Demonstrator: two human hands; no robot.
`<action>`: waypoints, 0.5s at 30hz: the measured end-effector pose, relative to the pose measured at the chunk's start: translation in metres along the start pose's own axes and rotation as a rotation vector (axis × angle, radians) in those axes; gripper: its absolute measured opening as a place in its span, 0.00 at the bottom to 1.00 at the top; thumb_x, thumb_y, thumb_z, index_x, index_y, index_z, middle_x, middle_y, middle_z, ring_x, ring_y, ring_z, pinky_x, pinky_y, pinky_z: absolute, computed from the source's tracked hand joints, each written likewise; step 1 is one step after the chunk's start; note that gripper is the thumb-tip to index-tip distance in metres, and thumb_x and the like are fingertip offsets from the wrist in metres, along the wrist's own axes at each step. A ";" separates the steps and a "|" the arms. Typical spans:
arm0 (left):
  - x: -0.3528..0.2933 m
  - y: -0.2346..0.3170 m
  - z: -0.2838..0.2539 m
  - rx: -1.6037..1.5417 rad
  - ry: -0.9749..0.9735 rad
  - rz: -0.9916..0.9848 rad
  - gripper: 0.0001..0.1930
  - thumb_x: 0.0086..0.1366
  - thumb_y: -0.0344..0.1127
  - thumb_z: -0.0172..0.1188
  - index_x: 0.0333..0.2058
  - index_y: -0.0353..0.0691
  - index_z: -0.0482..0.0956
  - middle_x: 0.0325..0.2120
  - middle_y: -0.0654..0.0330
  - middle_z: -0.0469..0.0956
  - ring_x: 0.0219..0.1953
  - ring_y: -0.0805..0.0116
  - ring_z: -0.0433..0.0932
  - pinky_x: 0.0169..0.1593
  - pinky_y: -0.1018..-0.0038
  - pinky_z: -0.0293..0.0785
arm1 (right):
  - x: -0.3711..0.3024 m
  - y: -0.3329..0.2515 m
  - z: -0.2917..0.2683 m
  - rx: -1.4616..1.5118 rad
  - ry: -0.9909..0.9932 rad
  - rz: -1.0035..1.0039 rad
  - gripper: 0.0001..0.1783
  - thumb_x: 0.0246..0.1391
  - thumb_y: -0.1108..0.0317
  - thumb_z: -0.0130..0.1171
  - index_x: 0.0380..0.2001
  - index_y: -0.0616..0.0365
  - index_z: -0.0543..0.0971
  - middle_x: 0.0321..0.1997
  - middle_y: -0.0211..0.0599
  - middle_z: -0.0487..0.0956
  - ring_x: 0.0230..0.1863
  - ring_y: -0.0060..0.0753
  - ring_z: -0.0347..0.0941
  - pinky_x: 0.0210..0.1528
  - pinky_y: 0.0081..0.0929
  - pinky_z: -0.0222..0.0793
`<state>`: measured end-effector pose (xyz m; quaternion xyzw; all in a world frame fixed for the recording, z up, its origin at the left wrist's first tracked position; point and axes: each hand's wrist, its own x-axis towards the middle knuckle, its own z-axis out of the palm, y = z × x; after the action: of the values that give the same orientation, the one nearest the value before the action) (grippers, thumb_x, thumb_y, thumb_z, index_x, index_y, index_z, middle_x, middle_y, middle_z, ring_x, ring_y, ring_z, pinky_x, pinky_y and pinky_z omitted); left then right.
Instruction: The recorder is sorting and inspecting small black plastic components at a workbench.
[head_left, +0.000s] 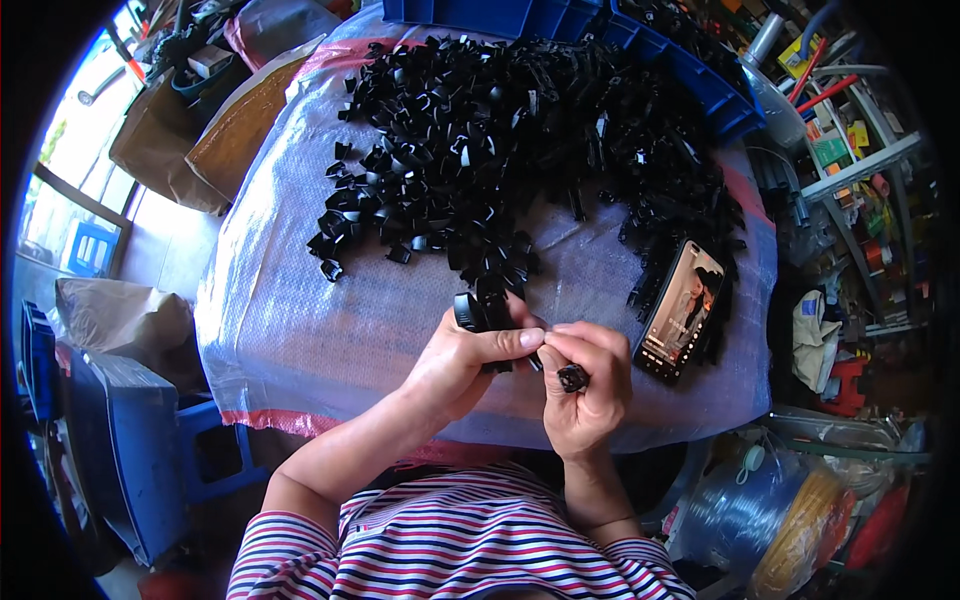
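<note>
My left hand (pixel 450 362) is closed around several curved black plastic parts (pixel 468 312), just in front of the near edge of a pile. My right hand (pixel 592 385) is closed too, with a slim black plastic piece (pixel 573 378) whose end pokes out below the fingers. The fingertips of both hands meet in the middle; what lies between them is too small to make out. Beyond the hands spreads a big heap of loose black plastic parts (pixel 430 150), shorter curved ones to the left and longer ones to the right.
A white woven plastic sheet (pixel 290 330) with red edging covers the work surface. To the right a lit phone (pixel 682 312) rests against black parts. Blue crates (pixel 690 75) border the far side. A blue stool (pixel 130 440) stands left, a wrapped spool (pixel 740 505) lower right.
</note>
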<state>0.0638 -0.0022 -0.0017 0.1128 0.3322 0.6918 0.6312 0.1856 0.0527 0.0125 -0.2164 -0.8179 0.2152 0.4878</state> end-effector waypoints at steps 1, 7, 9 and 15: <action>0.000 -0.001 0.001 -0.014 0.021 0.046 0.12 0.49 0.27 0.67 0.31 0.37 0.73 0.25 0.63 0.74 0.29 0.72 0.73 0.32 0.76 0.69 | -0.001 0.000 0.000 0.002 -0.009 0.020 0.09 0.48 0.71 0.61 0.32 0.61 0.74 0.33 0.40 0.74 0.33 0.36 0.70 0.36 0.26 0.68; 0.001 0.008 -0.003 0.054 0.170 0.171 0.14 0.48 0.27 0.67 0.28 0.40 0.67 0.22 0.63 0.71 0.30 0.66 0.77 0.33 0.74 0.71 | -0.008 0.006 -0.012 0.330 -0.119 0.365 0.16 0.56 0.66 0.50 0.44 0.65 0.65 0.40 0.34 0.68 0.32 0.19 0.63 0.35 0.16 0.61; 0.001 0.015 -0.006 0.092 0.179 0.190 0.14 0.48 0.27 0.67 0.27 0.40 0.67 0.22 0.63 0.71 0.31 0.66 0.78 0.33 0.74 0.71 | -0.007 0.006 -0.021 0.296 -0.229 0.384 0.13 0.58 0.65 0.49 0.40 0.65 0.69 0.32 0.30 0.70 0.26 0.13 0.61 0.28 0.11 0.57; -0.001 0.015 -0.004 0.176 0.191 0.311 0.13 0.46 0.28 0.69 0.26 0.38 0.71 0.21 0.64 0.73 0.24 0.76 0.72 0.29 0.80 0.69 | -0.002 -0.008 -0.023 0.233 -0.292 0.380 0.12 0.57 0.64 0.54 0.34 0.63 0.73 0.20 0.31 0.72 0.19 0.22 0.65 0.24 0.19 0.63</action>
<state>0.0494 -0.0040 0.0043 0.1515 0.4282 0.7568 0.4700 0.2060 0.0487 0.0254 -0.2753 -0.7939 0.4247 0.3371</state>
